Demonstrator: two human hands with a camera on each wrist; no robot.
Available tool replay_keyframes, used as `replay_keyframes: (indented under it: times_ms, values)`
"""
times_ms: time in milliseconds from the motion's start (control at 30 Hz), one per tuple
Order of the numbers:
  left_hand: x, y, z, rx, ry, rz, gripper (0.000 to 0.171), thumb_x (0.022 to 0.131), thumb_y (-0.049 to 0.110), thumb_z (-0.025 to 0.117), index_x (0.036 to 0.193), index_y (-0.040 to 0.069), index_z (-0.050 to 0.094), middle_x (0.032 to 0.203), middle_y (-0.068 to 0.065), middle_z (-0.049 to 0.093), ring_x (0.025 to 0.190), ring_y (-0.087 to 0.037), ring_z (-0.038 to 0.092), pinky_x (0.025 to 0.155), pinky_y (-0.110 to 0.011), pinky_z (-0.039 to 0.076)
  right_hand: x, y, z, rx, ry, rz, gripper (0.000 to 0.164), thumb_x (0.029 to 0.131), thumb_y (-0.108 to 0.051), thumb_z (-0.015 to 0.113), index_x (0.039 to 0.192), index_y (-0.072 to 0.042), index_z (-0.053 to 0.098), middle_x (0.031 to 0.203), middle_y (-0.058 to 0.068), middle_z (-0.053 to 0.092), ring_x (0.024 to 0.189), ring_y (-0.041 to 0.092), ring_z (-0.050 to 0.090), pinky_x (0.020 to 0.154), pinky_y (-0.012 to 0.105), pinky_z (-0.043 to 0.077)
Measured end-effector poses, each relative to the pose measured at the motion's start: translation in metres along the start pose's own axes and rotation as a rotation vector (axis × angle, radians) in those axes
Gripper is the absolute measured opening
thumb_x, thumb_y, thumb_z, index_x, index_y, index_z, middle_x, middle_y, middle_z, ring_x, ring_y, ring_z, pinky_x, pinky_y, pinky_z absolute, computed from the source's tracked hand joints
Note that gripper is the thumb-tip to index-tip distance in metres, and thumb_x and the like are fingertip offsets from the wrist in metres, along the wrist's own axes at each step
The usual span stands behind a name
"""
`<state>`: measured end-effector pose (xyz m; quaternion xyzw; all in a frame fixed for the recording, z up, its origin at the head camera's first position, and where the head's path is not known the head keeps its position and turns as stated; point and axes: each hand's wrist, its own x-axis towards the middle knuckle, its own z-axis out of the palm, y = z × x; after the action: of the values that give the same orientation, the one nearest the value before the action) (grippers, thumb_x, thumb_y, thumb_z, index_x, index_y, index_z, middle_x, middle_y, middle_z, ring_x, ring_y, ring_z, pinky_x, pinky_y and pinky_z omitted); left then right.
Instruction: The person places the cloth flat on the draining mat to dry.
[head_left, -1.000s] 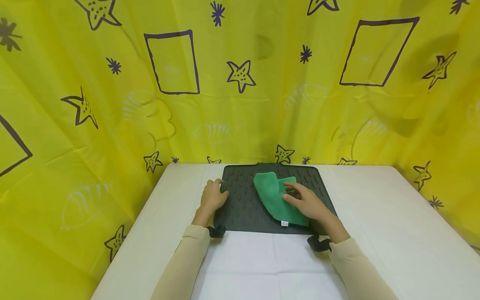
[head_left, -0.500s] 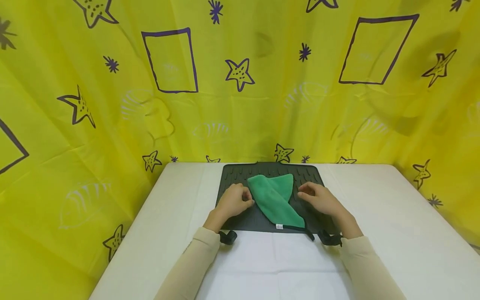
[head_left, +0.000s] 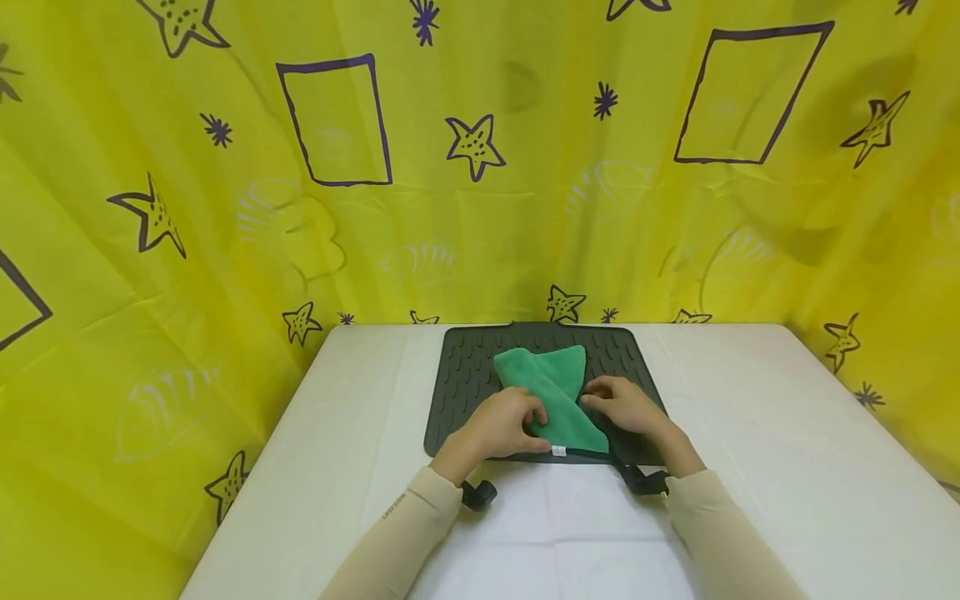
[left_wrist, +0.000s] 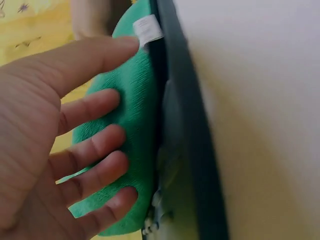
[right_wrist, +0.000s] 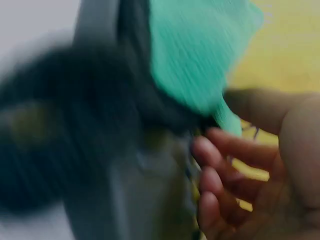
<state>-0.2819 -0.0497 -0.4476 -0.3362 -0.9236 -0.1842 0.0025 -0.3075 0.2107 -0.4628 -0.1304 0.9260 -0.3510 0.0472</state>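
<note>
A green cloth (head_left: 551,383) with a dark edge and a small white tag (head_left: 558,451) lies folded over itself on a dark ridged mat (head_left: 465,367). Over the cloth's near left part is my left hand (head_left: 504,423), its thumb close to the tag. In the left wrist view its fingers (left_wrist: 102,137) are spread and slightly bent in front of the cloth, pinching nothing. My right hand (head_left: 624,407) is at the cloth's right side, with fingers loosely bent. The right wrist view is blurred; thumb and fingertips (right_wrist: 212,150) stand apart beside a cloth corner, and contact is unclear.
The mat lies on a white-covered table (head_left: 720,392) near its far edge. A yellow curtain (head_left: 480,225) with star and square drawings hangs behind and at the sides. Black camera mounts (head_left: 480,495) sit at both wrists.
My left hand has moved right from the mat's left edge onto the cloth. The right hand drew away from the cloth, then came slightly back left. The cloth's folded upper right part now lies spread wider.
</note>
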Motion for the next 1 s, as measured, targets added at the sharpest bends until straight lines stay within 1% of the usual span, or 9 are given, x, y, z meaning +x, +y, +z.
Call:
replay_keyframes:
  times_ms: [200, 433, 500, 600, 667, 733, 833, 933, 1000]
  values:
    - [0.0, 0.01, 0.011, 0.139, 0.006, -0.006, 0.044, 0.078, 0.056, 0.084, 0.102, 0.023, 0.07, 0.1, 0.005, 0.058, 0.093, -0.011, 0.05, 0.077, -0.026, 0.047, 0.001, -0.009, 0.011, 0.095, 0.036, 0.1, 0.038, 0.101, -0.025, 0.063, 0.123, 0.006, 0.066, 0.115, 0.022, 0.071, 0.104, 0.032, 0.066, 0.086, 0.047, 0.056]
    - [0.001, 0.019, 0.017, 0.271, 0.047, 0.047, 0.032, 0.083, 0.053, 0.082, 0.095, 0.026, 0.069, 0.097, 0.008, 0.061, 0.093, -0.011, 0.053, 0.082, -0.031, 0.048, 0.005, -0.013, 0.021, 0.127, 0.071, 0.143, 0.023, 0.099, -0.02, 0.065, 0.104, 0.001, 0.073, 0.098, 0.013, 0.073, 0.086, 0.022, 0.063, 0.07, 0.029, 0.049]
    - [0.002, 0.021, 0.018, 0.294, 0.055, 0.06, 0.027, 0.085, 0.05, 0.08, 0.095, 0.027, 0.071, 0.096, 0.01, 0.062, 0.092, -0.01, 0.054, 0.081, -0.029, 0.046, 0.006, -0.014, 0.023, 0.113, 0.081, 0.14, 0.021, 0.097, -0.019, 0.067, 0.1, 0.0, 0.075, 0.094, 0.012, 0.073, 0.084, 0.021, 0.062, 0.07, 0.032, 0.05]
    - [0.002, 0.024, 0.019, 0.337, 0.063, 0.083, 0.021, 0.09, 0.046, 0.077, 0.099, 0.028, 0.075, 0.096, 0.01, 0.064, 0.091, -0.01, 0.056, 0.076, -0.027, 0.043, 0.006, -0.015, 0.025, 0.08, 0.096, 0.148, 0.019, 0.096, -0.018, 0.067, 0.097, -0.002, 0.076, 0.092, 0.01, 0.074, 0.086, 0.023, 0.063, 0.084, 0.046, 0.049]
    - [0.002, 0.025, 0.021, 0.373, 0.073, 0.097, 0.016, 0.092, 0.043, 0.075, 0.101, 0.029, 0.077, 0.095, 0.009, 0.065, 0.09, -0.011, 0.057, 0.073, -0.026, 0.041, 0.006, -0.016, 0.026, 0.059, 0.105, 0.147, 0.018, 0.096, -0.018, 0.067, 0.096, -0.003, 0.077, 0.093, 0.01, 0.075, 0.089, 0.025, 0.064, 0.092, 0.057, 0.044]
    - [0.002, 0.025, 0.023, 0.398, 0.086, 0.108, 0.013, 0.094, 0.04, 0.074, 0.1, 0.03, 0.079, 0.094, 0.009, 0.066, 0.09, -0.012, 0.059, 0.072, -0.027, 0.04, 0.006, -0.016, 0.026, 0.051, 0.112, 0.153, 0.017, 0.096, -0.018, 0.066, 0.095, -0.004, 0.077, 0.092, 0.009, 0.075, 0.09, 0.025, 0.063, 0.093, 0.059, 0.041]
    - [0.002, 0.024, 0.023, 0.397, 0.101, 0.118, 0.009, 0.095, 0.037, 0.073, 0.096, 0.031, 0.081, 0.091, 0.009, 0.066, 0.09, -0.012, 0.061, 0.072, -0.027, 0.042, 0.006, -0.015, 0.025, 0.072, 0.11, 0.137, 0.017, 0.096, -0.016, 0.066, 0.094, -0.003, 0.076, 0.092, 0.009, 0.073, 0.086, 0.023, 0.061, 0.083, 0.047, 0.048]
    - [0.002, 0.022, 0.02, 0.364, 0.106, 0.121, 0.008, 0.094, 0.035, 0.074, 0.092, 0.03, 0.08, 0.089, 0.01, 0.066, 0.088, -0.011, 0.061, 0.073, -0.027, 0.043, 0.006, -0.011, 0.02, 0.12, 0.107, 0.124, 0.017, 0.097, -0.016, 0.065, 0.096, -0.002, 0.074, 0.095, 0.01, 0.072, 0.084, 0.02, 0.059, 0.072, 0.032, 0.047]
    - [0.002, 0.019, 0.015, 0.333, 0.115, 0.122, 0.008, 0.094, 0.034, 0.075, 0.089, 0.029, 0.079, 0.087, 0.011, 0.065, 0.084, -0.009, 0.059, 0.072, -0.026, 0.043, 0.005, -0.009, 0.016, 0.151, 0.117, 0.124, 0.018, 0.097, -0.016, 0.064, 0.097, -0.001, 0.073, 0.095, 0.011, 0.071, 0.083, 0.019, 0.06, 0.07, 0.029, 0.046]
